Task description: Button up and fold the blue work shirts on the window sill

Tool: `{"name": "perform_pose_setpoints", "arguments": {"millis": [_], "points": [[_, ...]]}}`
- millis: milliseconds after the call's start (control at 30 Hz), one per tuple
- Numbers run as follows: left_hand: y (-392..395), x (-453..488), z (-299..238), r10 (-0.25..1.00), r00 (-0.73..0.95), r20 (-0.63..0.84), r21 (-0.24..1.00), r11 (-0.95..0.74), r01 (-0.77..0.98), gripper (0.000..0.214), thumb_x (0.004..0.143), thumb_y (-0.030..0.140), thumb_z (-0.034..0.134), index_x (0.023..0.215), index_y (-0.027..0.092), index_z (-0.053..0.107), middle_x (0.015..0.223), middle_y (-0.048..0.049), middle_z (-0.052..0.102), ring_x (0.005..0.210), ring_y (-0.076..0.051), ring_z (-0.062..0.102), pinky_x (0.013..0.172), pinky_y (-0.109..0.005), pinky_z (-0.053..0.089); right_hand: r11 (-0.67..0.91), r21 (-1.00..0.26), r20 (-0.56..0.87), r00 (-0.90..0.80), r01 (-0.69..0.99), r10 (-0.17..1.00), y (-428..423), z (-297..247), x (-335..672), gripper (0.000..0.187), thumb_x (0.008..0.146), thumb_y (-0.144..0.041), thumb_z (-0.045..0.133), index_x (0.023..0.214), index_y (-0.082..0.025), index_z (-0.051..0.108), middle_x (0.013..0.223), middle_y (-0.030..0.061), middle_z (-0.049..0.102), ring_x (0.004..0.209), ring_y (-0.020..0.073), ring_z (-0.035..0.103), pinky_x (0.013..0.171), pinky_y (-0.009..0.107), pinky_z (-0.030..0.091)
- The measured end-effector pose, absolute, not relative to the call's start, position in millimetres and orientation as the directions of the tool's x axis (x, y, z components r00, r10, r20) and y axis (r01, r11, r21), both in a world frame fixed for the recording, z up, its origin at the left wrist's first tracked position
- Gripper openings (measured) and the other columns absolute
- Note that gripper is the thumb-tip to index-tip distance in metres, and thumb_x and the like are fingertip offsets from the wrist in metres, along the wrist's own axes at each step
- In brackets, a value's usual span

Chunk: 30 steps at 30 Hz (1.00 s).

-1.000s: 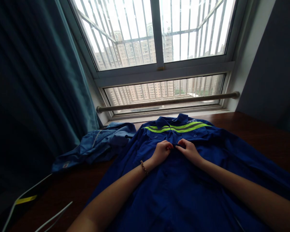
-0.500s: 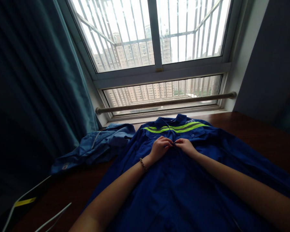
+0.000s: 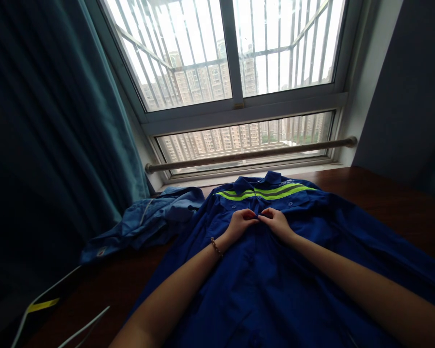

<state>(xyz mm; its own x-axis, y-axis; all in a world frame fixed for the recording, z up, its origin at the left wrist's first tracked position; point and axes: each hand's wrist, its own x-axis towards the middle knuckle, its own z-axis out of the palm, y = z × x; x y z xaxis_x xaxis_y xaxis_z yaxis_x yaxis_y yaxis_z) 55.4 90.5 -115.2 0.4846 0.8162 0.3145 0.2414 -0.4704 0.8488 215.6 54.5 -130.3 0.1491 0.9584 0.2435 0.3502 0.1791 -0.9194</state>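
Note:
A dark blue work jacket [image 3: 253, 270] with a yellow-green reflective stripe across the chest lies spread out, collar toward the window. At its front opening, just below the stripe, my left hand [image 3: 241, 223] and my right hand [image 3: 276, 223] meet. Both pinch the jacket's front edge between thumb and fingers, with the fingertips nearly touching. Whatever button or fastening sits between them is too small and covered to make out. Buttoned chest pockets show on either side of the hands.
A lighter blue garment [image 3: 155, 212] lies crumpled to the left, near the teal curtain [image 3: 105, 145]. Behind the brown wooden tabletop [image 3: 333, 179] stands a barred window with a horizontal rail [image 3: 250, 155]. White hangers or wires [image 3: 85, 326] and a yellow strip [image 3: 43, 305] are at lower left.
Both hands have shifted slightly down along the jacket's front edge, and their fingers have curled a little differently. The view has moved very slightly. The jacket stays where it was.

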Motion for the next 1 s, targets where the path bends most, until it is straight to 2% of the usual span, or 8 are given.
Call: {"name": "perform_pose_setpoints", "arguments": {"millis": [200, 300, 467, 633, 833, 1000], "points": [[89.2, 53.2, -114.3, 0.832, 0.453, 0.319, 0.822, -0.482, 0.305, 0.029, 0.062, 0.04, 0.069, 0.074, 0.014, 0.064, 0.067, -0.0016, 0.062, 0.061, -0.012, 0.054, 0.057, -0.022, 0.042, 0.198, -0.942, 0.252, 0.18, 0.272, 0.951, 50.5, -128.3, 214.5, 0.021, 0.063, -0.032, 0.064, 0.076, -0.016, 0.063, 0.079, 0.0056, 0.066, 0.078, 0.0201, 0.061, 0.072, 0.031, 0.047], [88.3, 52.2, -112.3, 0.813, 0.449, 0.371, 0.798, -0.527, 0.294, 0.028, 0.061, 0.04, 0.07, 0.072, 0.014, 0.065, 0.074, -0.0034, 0.063, 0.064, -0.013, 0.054, 0.059, -0.023, 0.043, 0.198, -0.945, 0.253, 0.194, 0.262, 0.948, 48.8, -128.0, 213.8, 0.02, 0.062, -0.03, 0.064, 0.075, -0.016, 0.063, 0.078, 0.0055, 0.066, 0.077, 0.0201, 0.062, 0.071, 0.03, 0.047], [85.9, 50.9, -109.6, 0.746, 0.538, 0.393, 0.773, -0.585, 0.246, 0.028, 0.063, 0.039, 0.07, 0.073, 0.014, 0.064, 0.077, -0.0037, 0.062, 0.071, -0.014, 0.055, 0.063, -0.023, 0.043, 0.197, -0.908, 0.271, 0.16, 0.37, 0.949, 46.8, -126.0, 212.4, 0.017, 0.061, -0.027, 0.062, 0.074, -0.016, 0.062, 0.074, 0.0033, 0.065, 0.072, 0.0183, 0.061, 0.068, 0.028, 0.046], [85.6, 50.9, -109.3, 0.756, 0.536, 0.375, 0.768, -0.578, 0.277, 0.029, 0.063, 0.04, 0.069, 0.075, 0.015, 0.064, 0.075, -0.0029, 0.062, 0.069, -0.014, 0.054, 0.061, -0.023, 0.042, 0.203, -0.86, 0.303, 0.15, 0.468, 0.941, 44.1, -121.8, 211.7, 0.014, 0.062, -0.025, 0.058, 0.073, -0.016, 0.062, 0.071, 0.0022, 0.064, 0.068, 0.0168, 0.059, 0.065, 0.027, 0.044], [87.9, 51.5, -111.2, 0.815, 0.483, 0.321, 0.793, -0.51, 0.333, 0.032, 0.061, 0.042, 0.07, 0.076, 0.014, 0.065, 0.065, -0.0005, 0.061, 0.06, -0.012, 0.051, 0.056, -0.022, 0.041, 0.221, -0.892, 0.291, 0.127, 0.395, 0.948, 44.1, -120.3, 212.6, 0.017, 0.063, -0.027, 0.059, 0.076, -0.016, 0.063, 0.074, 0.0035, 0.065, 0.072, 0.0181, 0.06, 0.067, 0.028, 0.045], [88.7, 51.2, -113.9, 0.805, 0.479, 0.349, 0.764, -0.54, 0.351, 0.03, 0.06, 0.042, 0.07, 0.07, 0.014, 0.064, 0.065, -0.0004, 0.061, 0.061, -0.012, 0.052, 0.057, -0.022, 0.04, 0.229, -0.92, 0.288, 0.152, 0.319, 0.945, 43.1, -119.9, 212.1, 0.02, 0.065, -0.033, 0.061, 0.074, -0.015, 0.063, 0.073, 0.0053, 0.066, 0.07, 0.0192, 0.061, 0.066, 0.029, 0.046]]}}
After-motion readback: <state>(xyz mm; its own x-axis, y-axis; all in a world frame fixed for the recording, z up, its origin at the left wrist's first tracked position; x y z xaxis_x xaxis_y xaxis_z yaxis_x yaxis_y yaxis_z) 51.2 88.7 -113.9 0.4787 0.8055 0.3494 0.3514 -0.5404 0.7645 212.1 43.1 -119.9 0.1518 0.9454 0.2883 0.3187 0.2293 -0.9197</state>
